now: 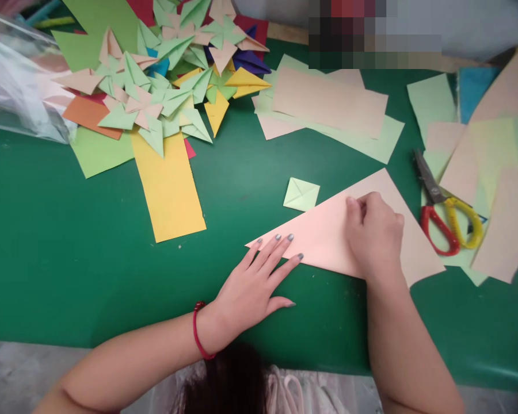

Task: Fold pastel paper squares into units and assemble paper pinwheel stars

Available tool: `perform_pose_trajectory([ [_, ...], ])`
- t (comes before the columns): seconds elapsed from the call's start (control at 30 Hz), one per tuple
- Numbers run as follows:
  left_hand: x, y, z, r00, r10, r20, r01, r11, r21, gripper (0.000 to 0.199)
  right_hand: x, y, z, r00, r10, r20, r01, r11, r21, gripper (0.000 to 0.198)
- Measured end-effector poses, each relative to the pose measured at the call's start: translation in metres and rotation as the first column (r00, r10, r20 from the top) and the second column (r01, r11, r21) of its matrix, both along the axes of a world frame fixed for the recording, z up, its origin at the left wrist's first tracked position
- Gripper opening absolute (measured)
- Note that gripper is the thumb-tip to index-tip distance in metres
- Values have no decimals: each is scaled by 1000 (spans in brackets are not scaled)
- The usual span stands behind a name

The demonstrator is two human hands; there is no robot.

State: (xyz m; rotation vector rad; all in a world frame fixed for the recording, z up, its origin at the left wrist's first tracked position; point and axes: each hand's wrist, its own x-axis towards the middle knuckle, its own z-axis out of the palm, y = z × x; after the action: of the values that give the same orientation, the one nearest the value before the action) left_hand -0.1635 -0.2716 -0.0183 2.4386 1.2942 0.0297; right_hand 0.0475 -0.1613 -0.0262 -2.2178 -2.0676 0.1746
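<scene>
A large pale pink sheet of paper (319, 233), folded into a pointed shape, lies on the green table with its narrow tip to the left. My left hand (259, 273) is flat with fingers spread, its fingertips resting on the paper's lower edge near that tip. My right hand (375, 236) is curled into a fist and rests on the wider part of the sheet; nothing shows in it. Just above the paper's upper edge sits a small folded light green square (301, 194).
Folded paper stars (155, 95) in several colours are piled at upper left beside clear plastic wrap (21, 80). A yellow strip (170, 190) sticks out below them. Scissors (444, 213) with red and yellow handles lie on cut sheets (509, 218) at right. More paper strips (328, 103) lie at the back.
</scene>
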Motion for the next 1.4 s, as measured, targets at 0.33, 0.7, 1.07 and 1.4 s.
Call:
perform_pose_trajectory([
  [0.33,0,0,2,1000,4,-9,-4,1000,-4,74,0,-1,0,1000,-11,8,11,1000,-14,23],
  [0.7,-6,0,5,999,42,-3,-42,999,-26,68,0,0,-1,1000,-10,9,10,1000,-9,21],
  [1.07,-6,-3,1,997,82,1,-82,997,7,65,0,0,-1,1000,9,-24,-9,1000,5,23],
  [1.4,-5,-4,1,995,95,-4,-95,995,17,65,-1,0,-1,1000,3,-31,-2,1000,9,23],
])
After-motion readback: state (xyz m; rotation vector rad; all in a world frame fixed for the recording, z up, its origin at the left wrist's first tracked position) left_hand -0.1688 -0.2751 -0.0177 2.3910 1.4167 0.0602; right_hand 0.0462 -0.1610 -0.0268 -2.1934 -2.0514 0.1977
